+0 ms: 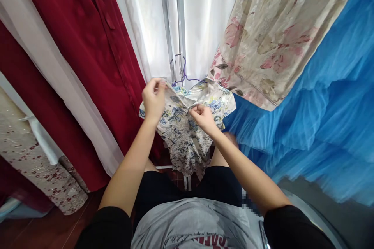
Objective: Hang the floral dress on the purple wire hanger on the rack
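A white dress point(175, 124) with a blue and yellow floral print hangs in front of me on a purple hanger point(185, 72). At its left shoulder, my left hand point(154, 97) pinches the edge of the neckline fabric between thumb and fingers. Lower and to the right, my right hand point(202, 116) is closed at the bottom of the V-shaped neckline, gripping the cloth there. The lower part of the dress falls in gathered folds between my knees.
Dark red drapes point(84, 46) hang on the left beside a floral embroidered cloth point(43, 171). White curtains point(204, 19) and a grey metal pole point(180, 19) stand behind the dress. A beige floral garment point(271, 46) and blue ruffled tulle point(315, 116) hang on the right.
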`<control>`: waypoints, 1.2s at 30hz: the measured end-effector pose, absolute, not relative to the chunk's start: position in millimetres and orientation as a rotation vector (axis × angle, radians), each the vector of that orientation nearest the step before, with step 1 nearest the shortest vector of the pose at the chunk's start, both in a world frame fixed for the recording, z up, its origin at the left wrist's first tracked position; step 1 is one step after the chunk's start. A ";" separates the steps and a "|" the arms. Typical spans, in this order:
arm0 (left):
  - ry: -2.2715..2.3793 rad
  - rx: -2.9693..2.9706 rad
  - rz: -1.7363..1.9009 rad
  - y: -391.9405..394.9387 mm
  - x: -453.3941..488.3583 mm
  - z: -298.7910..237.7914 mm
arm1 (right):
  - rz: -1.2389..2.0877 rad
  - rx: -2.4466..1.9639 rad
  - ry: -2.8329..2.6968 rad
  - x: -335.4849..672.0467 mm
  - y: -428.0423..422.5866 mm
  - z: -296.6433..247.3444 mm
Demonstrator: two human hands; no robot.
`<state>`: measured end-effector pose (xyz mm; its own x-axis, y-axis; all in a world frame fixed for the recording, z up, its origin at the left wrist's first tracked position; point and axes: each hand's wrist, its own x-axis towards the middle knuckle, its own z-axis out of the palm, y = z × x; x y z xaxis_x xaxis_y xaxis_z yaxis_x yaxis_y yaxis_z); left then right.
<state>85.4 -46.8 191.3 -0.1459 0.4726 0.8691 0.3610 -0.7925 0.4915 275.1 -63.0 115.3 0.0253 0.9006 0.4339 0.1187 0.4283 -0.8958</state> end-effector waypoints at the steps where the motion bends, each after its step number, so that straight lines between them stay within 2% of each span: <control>1: 1.000 1.906 2.165 -37.8 69.8 190.4 | 0.807 -0.971 -1.428 274.2 -67.2 110.3; 5: 1.049 1.167 2.320 -2.5 11.5 164.5 | 0.842 -0.933 -1.461 268.1 -86.7 102.9; 8: 1.054 0.575 2.108 7.1 -1.4 124.6 | 0.885 -0.928 -1.481 263.1 -92.6 99.1; 13: 1.067 0.473 1.783 -9.7 37.3 52.5 | 0.952 -0.948 -1.241 282.4 -88.2 68.7; 17: 0.963 0.561 1.640 -30.4 80.7 31.5 | 0.930 -0.975 -0.886 322.4 -90.2 28.0; 23: 0.771 1.028 1.578 -69.7 140.0 53.9 | 0.848 -1.128 -0.799 348.0 -110.5 -25.0; 26: 0.766 1.318 1.532 -97.2 162.3 60.5 | 0.775 -1.174 -0.871 338.9 -122.2 -30.8; 29: 0.729 1.550 1.499 -124.0 176.6 64.2 | 0.750 -1.106 -1.101 325.9 -132.4 -14.5; 32: 0.664 1.757 1.468 -142.2 182.9 73.3 | 1.009 -0.937 -1.289 313.3 -141.2 13.2; 36: 0.798 1.945 1.389 -142.5 172.4 88.4 | 1.435 -0.859 -1.202 302.6 -152.9 40.2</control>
<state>172.4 -142.5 88.4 0.2674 0.7645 0.5866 0.1223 -0.6308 0.7663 302.6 -152.9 40.2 -0.2137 0.9729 0.0878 -0.2574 0.0306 -0.9658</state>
